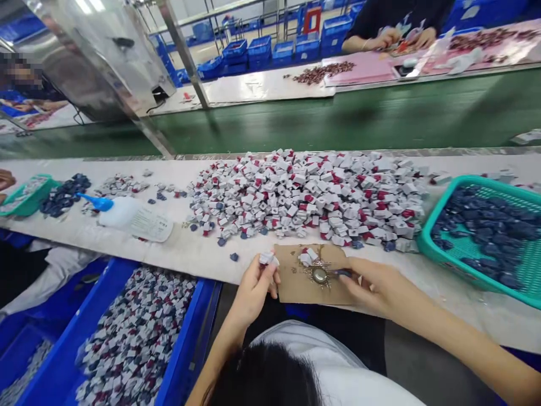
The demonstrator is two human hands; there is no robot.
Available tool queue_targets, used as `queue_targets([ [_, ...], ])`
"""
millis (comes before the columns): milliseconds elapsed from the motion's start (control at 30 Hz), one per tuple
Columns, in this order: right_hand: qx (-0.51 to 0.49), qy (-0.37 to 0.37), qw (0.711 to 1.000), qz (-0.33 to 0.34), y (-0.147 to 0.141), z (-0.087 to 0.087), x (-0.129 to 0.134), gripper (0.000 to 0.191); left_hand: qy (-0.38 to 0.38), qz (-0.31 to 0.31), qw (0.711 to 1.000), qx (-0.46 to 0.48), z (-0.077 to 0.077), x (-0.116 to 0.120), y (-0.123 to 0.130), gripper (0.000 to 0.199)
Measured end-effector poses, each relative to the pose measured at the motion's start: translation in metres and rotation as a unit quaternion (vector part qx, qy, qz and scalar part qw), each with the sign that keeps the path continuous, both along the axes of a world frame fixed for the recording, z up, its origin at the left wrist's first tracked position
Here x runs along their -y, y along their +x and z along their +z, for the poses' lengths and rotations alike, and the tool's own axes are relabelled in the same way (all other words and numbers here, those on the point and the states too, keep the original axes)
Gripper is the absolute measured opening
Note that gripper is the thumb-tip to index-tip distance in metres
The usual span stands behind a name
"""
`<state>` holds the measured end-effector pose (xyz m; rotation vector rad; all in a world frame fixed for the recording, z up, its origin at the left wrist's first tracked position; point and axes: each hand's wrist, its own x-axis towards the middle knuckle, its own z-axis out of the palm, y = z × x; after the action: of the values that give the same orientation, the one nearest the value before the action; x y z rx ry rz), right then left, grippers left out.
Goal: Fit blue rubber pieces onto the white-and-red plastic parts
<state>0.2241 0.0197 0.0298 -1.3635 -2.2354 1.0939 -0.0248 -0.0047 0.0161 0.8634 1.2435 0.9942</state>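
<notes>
A small white piece (269, 259) sits pinched between the thumb and fingers of the left hand (253, 290), just over the left edge of a cardboard sheet (296, 292). The right hand (372, 285) is closed around a dark-handled tool (343, 273), which points left across the sheet. Near the tool's tip, a round metal disc (320, 275) lies on the cardboard with tiny metal bits around it; whether tip and disc touch, I cannot tell. Another white-and-red piece (308, 257) rests on the sheet between the hands, above the disc.

Beyond the cardboard, a broad pile of white and dark red pieces (304, 194) spreads over the pale worktable (190, 258), with a few dark blue bits along its near edge. To the right of the pile stands a green basket (448, 260) holding dark blue parts (507, 231). Below the table edge, left of the left hand, a blue bin (186, 344) contains many white, red and blue pieces (135, 338).

Left of the pile, a white bottle (139, 219) with a blue nozzle lies on its side. Farther left, a smaller green basket (31, 203) contains pale pieces, beside a dark blue heap (63, 194). Across the green strip (296, 124), a co-worker's hands (416, 38) are over a pink surface (363, 72).
</notes>
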Motion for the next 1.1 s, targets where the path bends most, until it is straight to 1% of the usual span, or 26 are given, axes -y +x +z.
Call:
queue_targets([
  [67,0.081,0.061,0.994,0.036,-0.014,-0.014,-0.001,0.019,-0.017,0.035,0.999,0.027,-0.002,0.011,-0.001,0.042],
  [167,0.155,0.111,0.978,0.080,-0.021,-0.027,-0.005,0.011,-0.033,0.070,0.995,0.067,-0.001,0.020,-0.002,0.042],
  [233,0.180,0.132,0.967,0.123,-0.024,-0.028,-0.010,0.009,-0.029,0.089,0.991,0.093,0.001,0.022,-0.003,0.039],
  [333,0.201,0.138,0.954,0.173,-0.028,-0.026,-0.017,0.011,-0.017,0.108,0.987,0.120,0.005,0.022,-0.004,0.032],
  [433,0.211,0.126,0.948,0.200,-0.030,-0.025,-0.020,0.014,-0.005,0.112,0.985,0.134,0.008,0.021,-0.005,0.029],
  [500,0.215,0.116,0.948,0.206,-0.029,-0.024,-0.021,0.016,0.004,0.115,0.984,0.136,0.010,0.021,-0.006,0.028],
  [567,0.212,0.109,0.950,0.203,-0.028,-0.019,-0.022,0.017,0.016,0.117,0.984,0.133,0.011,0.021,-0.006,0.026],
  [633,0.172,0.096,0.962,0.191,-0.028,-0.008,-0.023,0.021,0.027,0.113,0.985,0.128,0.012,0.022,-0.006,0.025],
  [733,0.053,0.076,0.986,0.140,-0.034,0.019,-0.021,0.023,0.043,0.079,0.989,0.115,0.015,0.023,-0.006,0.021],
  [800,-0.015,0.062,0.993,0.103,-0.042,0.037,-0.018,0.021,0.056,0.049,0.991,0.110,0.016,0.023,-0.004,0.020],
  [867,-0.058,0.043,0.994,0.087,-0.050,0.050,-0.014,0.020,0.064,0.027,0.991,0.115,0.017,0.021,-0.001,0.020],
  [967,-0.084,0.016,0.992,0.097,-0.061,0.058,-0.012,0.021,0.062,0.017,0.990,0.129,0.016,0.019,0.003,0.021],
  [1100,-0.077,0.008,0.990,0.119,-0.065,0.056,-0.014,0.022,0.052,0.015,0.989,0.136,0.018,0.017,0.003,0.022],
])
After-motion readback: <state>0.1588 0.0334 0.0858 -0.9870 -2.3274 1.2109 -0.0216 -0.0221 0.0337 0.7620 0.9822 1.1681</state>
